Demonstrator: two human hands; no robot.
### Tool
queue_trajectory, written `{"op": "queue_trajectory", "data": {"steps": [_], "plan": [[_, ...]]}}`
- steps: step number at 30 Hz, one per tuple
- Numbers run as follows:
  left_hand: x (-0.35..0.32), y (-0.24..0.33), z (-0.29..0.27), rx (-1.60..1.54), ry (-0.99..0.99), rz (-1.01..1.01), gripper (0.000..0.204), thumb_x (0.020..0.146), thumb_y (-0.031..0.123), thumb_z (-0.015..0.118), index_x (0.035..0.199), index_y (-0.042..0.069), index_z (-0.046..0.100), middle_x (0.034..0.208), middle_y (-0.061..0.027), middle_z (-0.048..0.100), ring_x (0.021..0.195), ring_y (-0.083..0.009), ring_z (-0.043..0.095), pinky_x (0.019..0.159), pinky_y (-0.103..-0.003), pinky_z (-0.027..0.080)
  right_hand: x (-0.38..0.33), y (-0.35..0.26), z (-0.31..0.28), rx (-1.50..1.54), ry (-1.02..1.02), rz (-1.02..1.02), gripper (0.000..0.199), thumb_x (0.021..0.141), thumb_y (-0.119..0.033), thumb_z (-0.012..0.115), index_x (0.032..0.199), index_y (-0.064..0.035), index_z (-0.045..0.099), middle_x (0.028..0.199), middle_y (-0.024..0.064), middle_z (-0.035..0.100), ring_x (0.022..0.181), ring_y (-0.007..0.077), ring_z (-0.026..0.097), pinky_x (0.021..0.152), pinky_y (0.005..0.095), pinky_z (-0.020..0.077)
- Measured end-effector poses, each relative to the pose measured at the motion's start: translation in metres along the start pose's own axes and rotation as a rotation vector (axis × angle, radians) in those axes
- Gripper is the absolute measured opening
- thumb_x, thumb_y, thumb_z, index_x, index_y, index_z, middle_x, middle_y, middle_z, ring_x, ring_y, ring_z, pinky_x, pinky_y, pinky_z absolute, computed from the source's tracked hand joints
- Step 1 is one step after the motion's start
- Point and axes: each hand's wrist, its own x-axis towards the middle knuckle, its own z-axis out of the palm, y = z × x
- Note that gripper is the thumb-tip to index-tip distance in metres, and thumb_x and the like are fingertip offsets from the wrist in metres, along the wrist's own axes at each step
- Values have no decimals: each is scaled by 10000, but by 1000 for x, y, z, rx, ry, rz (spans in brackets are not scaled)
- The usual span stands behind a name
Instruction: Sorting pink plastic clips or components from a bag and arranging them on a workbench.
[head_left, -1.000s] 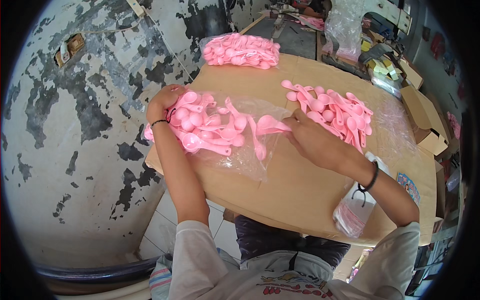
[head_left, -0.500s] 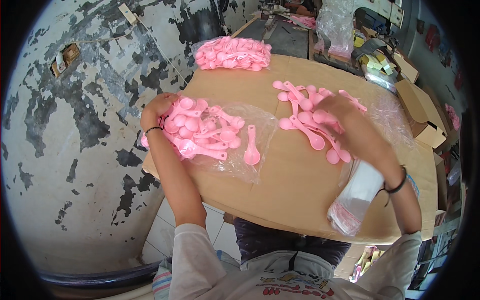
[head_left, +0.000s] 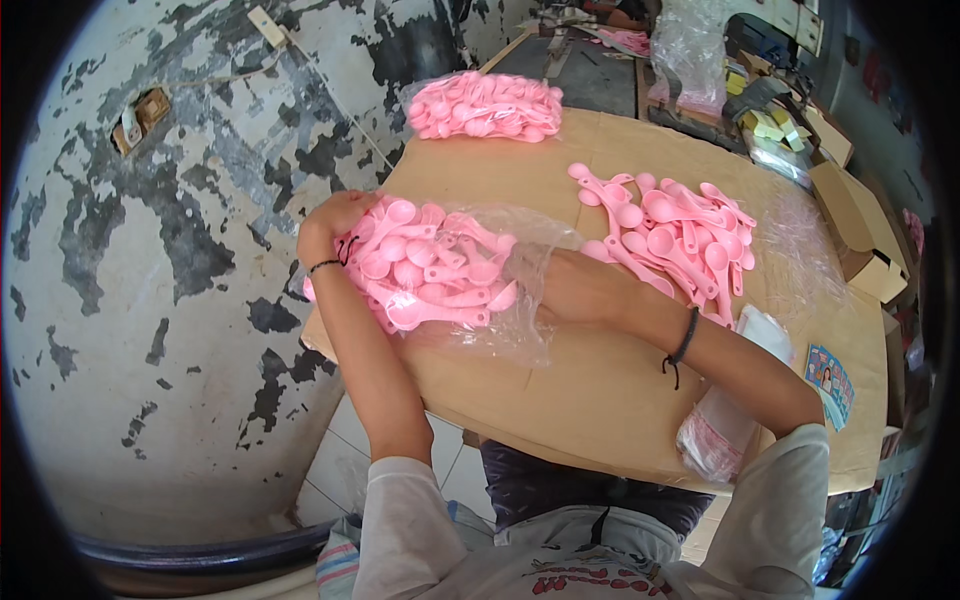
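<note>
Head view, taking the cardboard-covered table point(head_left: 600, 400) as the landmark and going left to right: beyond its left edge stands a wall of peeling grey and black paint point(head_left: 150, 250). At the table's left edge the left hand point(head_left: 335, 220) is cupped round the far left end of a clear plastic bag point(head_left: 500, 300) filled with pink plastic spoons point(head_left: 420, 270), fingers curled over the bag's end and touching it. The bag lies flat on the left half of the tabletop, its loose mouth turned toward the middle. There the right hand point(head_left: 570, 285) presses into the bag's open end; its fingers sit under the crumpled film, so how far they are spread cannot be told. A dark cord circles each wrist. At the table's far edge, above the bag, lies a second sealed bag of pink spoons point(head_left: 485, 105). Right of the middle, a loose heap of pink spoons point(head_left: 670, 235) is spread on the bare top, just beside the right forearm. Near the table's front right, a stack of empty clear bags point(head_left: 725, 420) hangs over the edge, with a small printed card point(head_left: 830, 380) beside it. Cardboard boxes point(head_left: 865, 240) stand past the right edge.
</note>
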Motion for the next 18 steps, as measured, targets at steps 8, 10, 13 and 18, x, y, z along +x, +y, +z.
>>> {"op": "queue_trajectory", "data": {"steps": [8, 10, 13, 18], "plan": [[-12, 17, 6, 53, 49, -3, 504, 949, 462, 593, 1249, 63, 660, 1167, -69, 688, 990, -187, 618, 894, -347, 489, 21, -17, -24, -29, -547, 493, 331, 740, -47, 618, 1043, 87, 612, 988, 245, 657, 830, 380, 643, 788, 442, 518], [-7, 15, 7, 70, 46, 7, 513, 950, 470, 592, 1254, 63, 658, 1183, -73, 687, 1000, -192, 619, 897, -349, 488, -4, -5, -4, -140, -123, 149, 300, 732, -54, 666, 1017, 36, 640, 926, 168, 653, 787, 344, 632, 741, 411, 514], [-10, 19, 12, 40, 47, 17, 528, 950, 485, 591, 1259, 63, 657, 1193, -79, 689, 1007, -200, 626, 900, -349, 489, -39, -37, -50, -198, 42, -43, 185, 770, -178, 682, 909, -55, 687, 819, 103, 621, 755, 270, 646, 677, 374, 517], [-13, 15, 7, 51, 46, 32, 517, 953, 490, 590, 1236, 65, 673, 1163, -89, 701, 988, -207, 635, 893, -354, 493, -133, -21, -124, -364, 123, -16, 458, 656, -77, 740, 1106, -111, 666, 834, 39, 561, 756, 221, 585, 664, 364, 494]]}}
